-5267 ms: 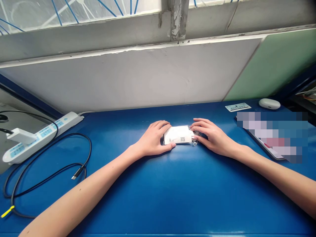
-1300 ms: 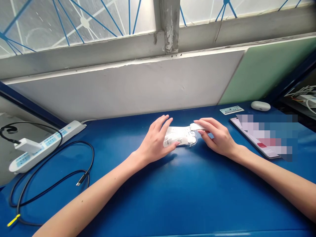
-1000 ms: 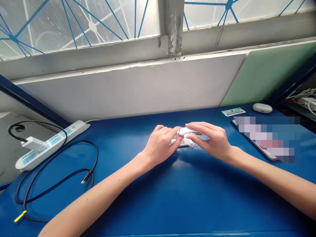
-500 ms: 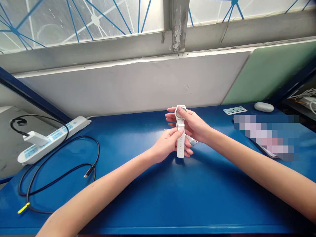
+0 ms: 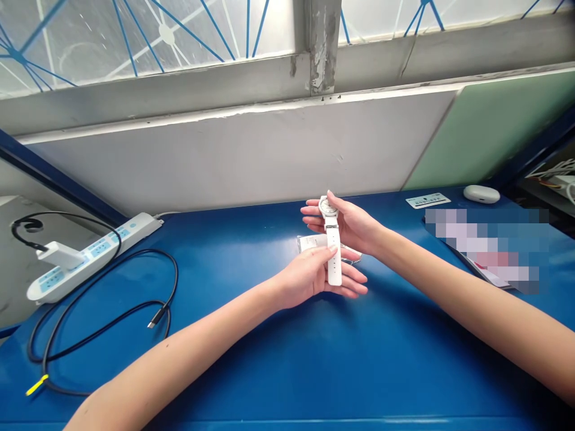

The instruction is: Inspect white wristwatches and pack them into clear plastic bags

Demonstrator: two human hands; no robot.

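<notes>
Lifted clear of the tabletop (image 5: 269, 359) since a second ago, the white watch (image 5: 333, 239) now stands upright between both hands, with a flat white packet (image 5: 309, 242) lying just behind it. The right hand (image 5: 354, 224) pinches the round case at the top. The left hand (image 5: 314, 278) pins the lower strap end, thumb against flat fingers (image 5: 353, 290). The watch looks light and its strap soft and bendy. The smooth case is probably slippery and the face easily scratched, so the case rim and the strap seem the safest places to hold.

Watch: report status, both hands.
Right hand grips white watch at the dial. Left hand pinches its lower strap. Held above blue table, packet beneath, nothing blocking.
</notes>
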